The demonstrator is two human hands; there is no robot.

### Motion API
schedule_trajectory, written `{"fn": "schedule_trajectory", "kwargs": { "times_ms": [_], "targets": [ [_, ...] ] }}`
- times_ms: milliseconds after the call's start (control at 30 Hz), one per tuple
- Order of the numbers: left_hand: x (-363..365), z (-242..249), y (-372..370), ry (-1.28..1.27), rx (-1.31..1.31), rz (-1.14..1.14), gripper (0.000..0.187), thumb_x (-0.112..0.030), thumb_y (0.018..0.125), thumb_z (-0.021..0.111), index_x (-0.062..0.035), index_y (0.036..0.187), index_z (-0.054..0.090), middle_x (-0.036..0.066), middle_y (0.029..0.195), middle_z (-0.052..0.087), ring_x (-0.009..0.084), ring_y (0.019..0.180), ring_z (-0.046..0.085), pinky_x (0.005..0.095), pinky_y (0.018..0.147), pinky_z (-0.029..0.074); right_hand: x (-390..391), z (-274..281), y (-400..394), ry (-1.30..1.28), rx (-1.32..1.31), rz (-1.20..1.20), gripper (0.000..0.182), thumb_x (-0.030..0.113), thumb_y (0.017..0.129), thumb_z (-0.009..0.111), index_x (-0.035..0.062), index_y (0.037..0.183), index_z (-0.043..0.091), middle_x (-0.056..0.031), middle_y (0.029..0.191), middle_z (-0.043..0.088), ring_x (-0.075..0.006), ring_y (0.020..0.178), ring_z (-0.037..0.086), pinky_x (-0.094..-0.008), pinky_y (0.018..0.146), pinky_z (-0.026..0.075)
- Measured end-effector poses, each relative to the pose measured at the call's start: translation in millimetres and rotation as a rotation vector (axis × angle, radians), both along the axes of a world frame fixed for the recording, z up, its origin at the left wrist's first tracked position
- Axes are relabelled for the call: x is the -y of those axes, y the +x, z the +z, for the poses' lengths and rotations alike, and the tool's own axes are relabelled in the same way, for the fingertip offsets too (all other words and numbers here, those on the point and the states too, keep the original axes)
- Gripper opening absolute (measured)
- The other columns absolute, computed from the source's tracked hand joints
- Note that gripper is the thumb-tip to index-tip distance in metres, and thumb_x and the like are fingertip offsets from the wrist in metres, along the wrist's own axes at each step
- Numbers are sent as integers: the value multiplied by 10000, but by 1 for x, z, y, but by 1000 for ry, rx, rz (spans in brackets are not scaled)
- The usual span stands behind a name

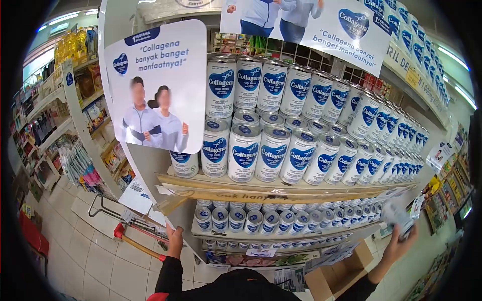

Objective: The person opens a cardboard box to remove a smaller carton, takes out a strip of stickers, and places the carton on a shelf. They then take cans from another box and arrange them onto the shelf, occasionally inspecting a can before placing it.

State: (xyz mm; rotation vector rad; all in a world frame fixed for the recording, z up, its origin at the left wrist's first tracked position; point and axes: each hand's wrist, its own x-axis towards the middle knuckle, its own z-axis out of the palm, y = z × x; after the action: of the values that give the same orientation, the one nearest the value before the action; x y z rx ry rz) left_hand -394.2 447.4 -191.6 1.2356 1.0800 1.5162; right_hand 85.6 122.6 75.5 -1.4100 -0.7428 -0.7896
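Observation:
My right hand [400, 242] is raised at the right, its fingers closed round a white-and-blue milk can [396, 215] that is smeared by motion. At the lower left, my left hand [174, 242] is closed at the edge of the white side panel [150, 168] of the shelf; its fingertips are partly hidden. Upright Collagena milk cans [271, 154] stand in close rows on the shelf before me, with a second layer of cans [273, 85] stacked on the rear ones.
Below my right arm is an open cardboard box [337, 273]. A lower shelf holds more cans [268, 221]. A cart with a red-and-yellow handle [140, 245] stands left. A poster [160, 90] juts out at upper left, and stocked racks [83, 105] line the aisle.

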Motion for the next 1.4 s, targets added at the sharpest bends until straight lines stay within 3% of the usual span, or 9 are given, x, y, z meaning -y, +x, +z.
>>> {"fn": "schedule_trajectory", "kwargs": {
  "times_ms": [67, 133, 333, 433, 600, 767, 1100, 1300, 1400],
  "targets": [
    [7, 18, 10, 22, 34, 4, 519, -51, 587, 445, 13, 1098, 378, 77, 942, 458, 175, 849, 443, 251, 769, 357, -36, 42, -32, 43, 189, 117, 563, 104, 706, 625, -35, 1165, 329, -153, 1128, 404, -239, 1025, 425, -336, 839, 374],
    [10, 22, 12, 104, 98, 33, 372, -34, 587, 454, -12, 958, 435, 49, 810, 475, 154, 751, 456, 248, 673, 368, -73, 74, -65, -9, 346, 182, 588, 134, 674, 657, -21, 1150, 347, -131, 1079, 425, -213, 1000, 437, -310, 840, 367],
    [6, 17, 10, 148, 45, 28, 439, -44, 583, 457, 0, 1018, 423, 57, 852, 470, 162, 773, 449, 245, 686, 366, -182, 149, -150, -16, 682, 502, 616, 189, 580, 758, 4, 1073, 438, -115, 982, 481, -205, 842, 518, -285, 705, 440],
    [14, 35, 13, 119, 94, -13, 480, -48, 580, 461, 11, 1054, 407, 70, 899, 463, 174, 809, 440, 250, 731, 358, -229, 174, -168, 28, 698, 579, 562, 220, 615, 737, -9, 1048, 461, -128, 935, 511, -209, 813, 537, -293, 693, 451],
    [9, 28, 8, 132, 51, -96, 611, -47, 605, 431, 15, 1194, 282, 97, 1026, 440, 177, 903, 438, 246, 799, 350, -276, 192, -181, -260, 537, 806, 532, 305, 670, 685, -35, 1026, 484, -184, 902, 558, -255, 793, 580, -301, 676, 461],
    [13, 34, 12, 138, 138, -117, 630, -41, 622, 433, 14, 1220, 242, 88, 1049, 436, 174, 925, 438, 244, 815, 340, -295, 202, -185, -410, 571, 705, 547, 386, 692, 631, -43, 1013, 521, -219, 917, 572, -306, 793, 582, -334, 681, 456],
    [8, 21, 10, 118, 167, -139, 656, -10, 621, 426, 8, 1240, 209, 97, 1083, 421, 186, 957, 431, 246, 849, 321, -310, 212, -192, -470, 707, 613, 507, 385, 725, 574, -41, 997, 537, -232, 890, 573, -353, 812, 566, -378, 730, 438],
    [5, 18, 9, 143, 151, -150, 659, -6, 614, 426, -1, 1238, 214, 90, 1067, 426, 181, 950, 433, 244, 846, 324, -312, 210, -196, -503, 632, 650, 446, 359, 750, 540, -8, 1004, 554, -219, 888, 577, -342, 815, 566, -373, 730, 436],
    [4, 14, 7, 132, 160, -157, 658, -10, 612, 427, -7, 1236, 218, 88, 1061, 427, 178, 946, 433, 243, 842, 324, -309, 214, -198, -654, 483, 717, 483, 382, 753, 536, 26, 1078, 526, -232, 965, 559, -324, 870, 565, -346, 762, 424]
  ]
}}
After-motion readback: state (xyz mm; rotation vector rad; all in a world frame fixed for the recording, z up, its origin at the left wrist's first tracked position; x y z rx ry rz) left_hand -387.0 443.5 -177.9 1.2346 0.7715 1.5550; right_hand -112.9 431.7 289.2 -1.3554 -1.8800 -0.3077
